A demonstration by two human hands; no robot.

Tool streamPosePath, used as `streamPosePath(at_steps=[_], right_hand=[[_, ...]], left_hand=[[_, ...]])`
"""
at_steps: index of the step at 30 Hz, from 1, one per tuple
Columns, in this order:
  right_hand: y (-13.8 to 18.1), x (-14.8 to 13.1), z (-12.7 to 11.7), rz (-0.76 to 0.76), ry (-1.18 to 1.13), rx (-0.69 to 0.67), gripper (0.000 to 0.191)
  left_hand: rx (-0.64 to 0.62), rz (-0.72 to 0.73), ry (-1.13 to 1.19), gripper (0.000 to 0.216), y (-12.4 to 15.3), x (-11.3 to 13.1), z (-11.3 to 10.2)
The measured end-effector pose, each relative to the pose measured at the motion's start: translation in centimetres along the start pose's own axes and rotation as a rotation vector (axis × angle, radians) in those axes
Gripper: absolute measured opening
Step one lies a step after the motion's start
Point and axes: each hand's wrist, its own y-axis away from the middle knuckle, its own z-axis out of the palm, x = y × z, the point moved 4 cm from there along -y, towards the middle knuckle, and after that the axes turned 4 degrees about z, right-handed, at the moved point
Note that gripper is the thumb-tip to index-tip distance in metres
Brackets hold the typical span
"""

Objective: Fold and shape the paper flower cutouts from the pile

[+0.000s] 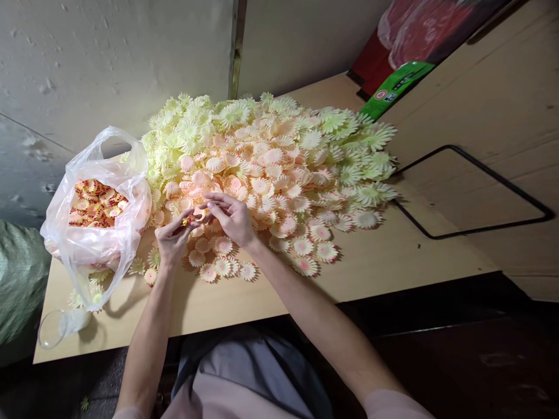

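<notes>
My left hand (pixel 172 240) pinches a small artificial flower (pixel 187 222) with a yellow and red centre, at the front of a large heap of flower pieces. Close beside it, my right hand (pixel 231 220) has its thumb and fingers drawn together at the flower's pale petals; the exact grip is partly hidden. Beneath and behind both hands spreads the heap of artificial flower petals (pixel 262 169), pale pink in the middle and yellow-green around the back and sides. To the left stands an open white plastic bag (pixel 78 247) holding red-edged cream petal pieces (pixel 96 203).
A clear cup (pixel 55 329) lies on its side near the table's (pixel 314 291) front left corner. A black wire frame (pixel 502 180) leans by a cardboard sheet (pixel 493 105) at right. A green sack (pixel 20 285) stands beyond the left edge; a wall (pixel 131 52) closes the back.
</notes>
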Motion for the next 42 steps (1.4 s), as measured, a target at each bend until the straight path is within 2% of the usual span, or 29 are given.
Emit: streamPosePath(at_steps=[4, 7, 13, 16, 22, 28, 34, 42], right_hand=[[0.0, -0.2, 0.07, -0.024, 0.01, -0.001, 0.039], [0.11, -0.29, 0.07, 0.0, -0.003, -0.011, 0.042], [0.15, -0.14, -0.1, -0.003, -0.002, 0.011, 0.042], [0.05, 0.03, -0.1, -0.029, -0.001, 0.022, 0.04], [0.17, 0.08, -0.03, 0.03, -0.033, -0.01, 0.042], [0.32, -0.24, -0.01, 0.062, -0.073, -0.081, 0.039], [0.18, -0.08, -0.32, 0.104, -0.098, -0.101, 0.039], [0.18, -0.27, -0.41, 0.077, -0.104, -0.135, 0.033]], left_hand=[[0.038, -0.008, 0.036, 0.039, 0.09, -0.27, -0.02], [0.021, -0.042, 0.045, 0.041, 0.07, -0.47, 0.06], [0.002, -0.093, 0.208, 0.066, -0.09, -0.51, 0.43], [-0.01, -0.114, 0.205, 0.059, -0.16, -0.64, 0.42], [-0.05, -0.089, 0.166, 0.045, -0.36, -0.91, 0.32], [-0.074, -0.088, 0.108, 0.043, -0.24, -0.62, 0.29], [0.012, -0.077, 0.096, 0.029, -0.2, -0.21, -0.06], [0.047, -0.092, 0.183, 0.036, -0.17, -0.13, 0.21]])
